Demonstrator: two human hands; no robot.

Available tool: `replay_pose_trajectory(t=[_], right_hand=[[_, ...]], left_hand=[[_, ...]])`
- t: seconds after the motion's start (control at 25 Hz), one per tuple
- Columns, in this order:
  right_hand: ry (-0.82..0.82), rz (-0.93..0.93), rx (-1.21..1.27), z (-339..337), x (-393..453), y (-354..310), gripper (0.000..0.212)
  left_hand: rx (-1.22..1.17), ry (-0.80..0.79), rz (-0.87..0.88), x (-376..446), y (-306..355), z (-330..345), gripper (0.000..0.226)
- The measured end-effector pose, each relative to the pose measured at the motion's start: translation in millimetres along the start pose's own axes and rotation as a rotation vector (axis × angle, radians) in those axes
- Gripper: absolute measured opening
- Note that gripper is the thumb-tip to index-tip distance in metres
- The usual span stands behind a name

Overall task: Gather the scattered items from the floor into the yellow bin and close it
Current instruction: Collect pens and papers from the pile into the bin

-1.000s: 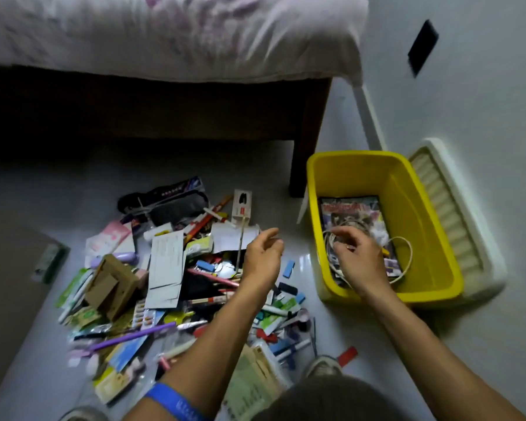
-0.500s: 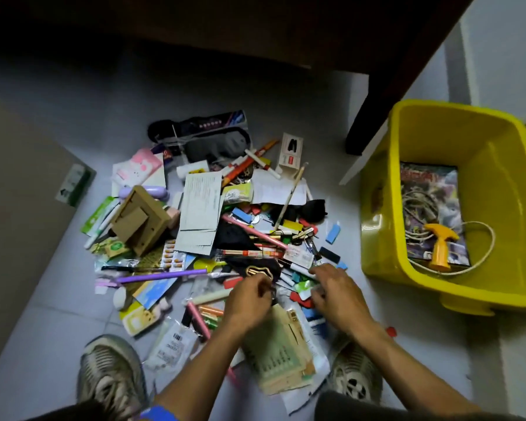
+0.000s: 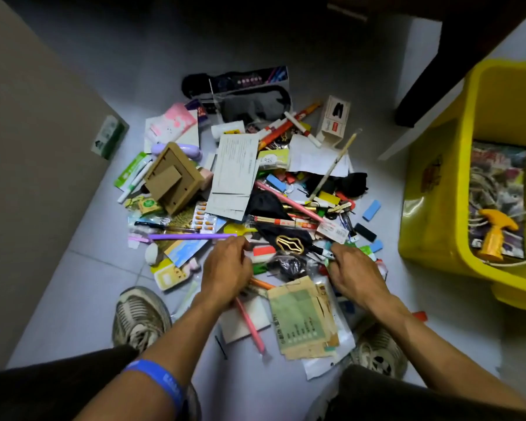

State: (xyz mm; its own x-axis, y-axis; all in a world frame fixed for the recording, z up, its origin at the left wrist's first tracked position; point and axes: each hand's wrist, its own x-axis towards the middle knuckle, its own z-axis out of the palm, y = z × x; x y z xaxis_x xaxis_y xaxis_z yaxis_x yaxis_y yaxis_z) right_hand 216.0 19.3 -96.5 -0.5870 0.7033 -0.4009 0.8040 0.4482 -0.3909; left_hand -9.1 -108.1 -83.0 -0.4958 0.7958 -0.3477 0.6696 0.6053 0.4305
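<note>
Rightward, the lidless, glossy plastic bin (image 3: pixel 431 208) holds a magazine (image 3: pixel 498 177), coiled cord (image 3: pixel 480 189) and orange spray nozzle (image 3: pixel 495 235), while both hands, left (image 3: pixel 225 268) and right (image 3: pixel 356 268), fingers curled, dig into the floor pile (image 3: pixel 240 183) of paper, pens and cardboard, their grip unclear.
</note>
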Motion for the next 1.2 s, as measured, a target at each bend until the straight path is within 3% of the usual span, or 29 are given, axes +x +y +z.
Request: replay_pose_trajectory(t=[0.08,0.2,0.28,0.52,0.64,0.72,0.88,1.0,1.08,1.2], right_hand=[[-0.093,-0.005,-0.064,-3,-11,9,0.01],[-0.266,-0.062,-0.255,5,-33,29,0.048],[-0.273,-0.076,-0.339,14,-40,37,0.063],[-0.21,-0.148,-0.465,32,-35,41,0.046],[-0.164,-0.106,-0.457,28,-32,38,0.031],[-0.143,-0.077,-0.318,17,-30,33,0.023],[-0.119,-0.068,0.202,-25,-27,12,0.009],[0.018,0.112,0.824,-70,-23,-12,0.007],[0.063,0.262,1.245,-106,-25,-23,0.008],[0.195,0.421,1.48,-154,-38,-16,0.008]], left_hand=[[0.091,-0.106,0.055,-4,-6,6,0.028],[0.158,-0.135,-0.028,-4,-10,20,0.035],[0.177,-0.102,-0.029,-1,-11,24,0.031],[0.285,-0.153,0.041,9,-13,22,0.029],[0.259,-0.06,0.071,7,-11,6,0.027],[0.251,0.006,0.095,7,-11,-9,0.027],[0.077,0.098,0.128,11,-1,-42,0.013],[-0.143,0.094,0.21,5,44,-62,0.006],[-0.401,0.026,0.164,1,90,-71,0.003],[-0.768,-0.197,-0.015,-2,176,-72,0.013]])
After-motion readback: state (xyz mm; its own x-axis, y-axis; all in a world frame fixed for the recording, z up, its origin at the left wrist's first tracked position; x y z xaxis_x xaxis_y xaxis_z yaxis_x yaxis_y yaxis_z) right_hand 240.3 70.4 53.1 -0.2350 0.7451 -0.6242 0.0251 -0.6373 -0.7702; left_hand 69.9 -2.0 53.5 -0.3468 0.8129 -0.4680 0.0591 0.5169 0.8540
